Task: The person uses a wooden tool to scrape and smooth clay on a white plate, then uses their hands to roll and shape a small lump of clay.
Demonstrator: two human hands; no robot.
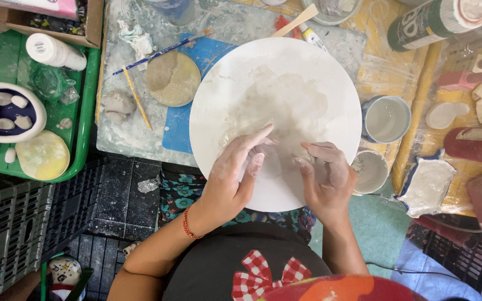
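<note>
A large round white board (285, 78) smeared with pale clay lies on the work surface in front of me. My left hand (232, 175) rests on its near part, the forefinger stretched out flat and dusted with clay. My right hand (324, 178) is beside it, its fingertips pinched on a small pale piece of clay (302, 156) against the board. The two hands almost touch at the fingertips. A red bracelet (188, 223) circles my left wrist.
A round tan sponge (172, 78), a blue-handled brush (160, 53) and a clay lump (117, 105) lie left of the board. A green tray (87, 111) holds a bowl of small clay pieces (6, 111). Two cups (386, 119) (370, 170) stand right; bottles behind.
</note>
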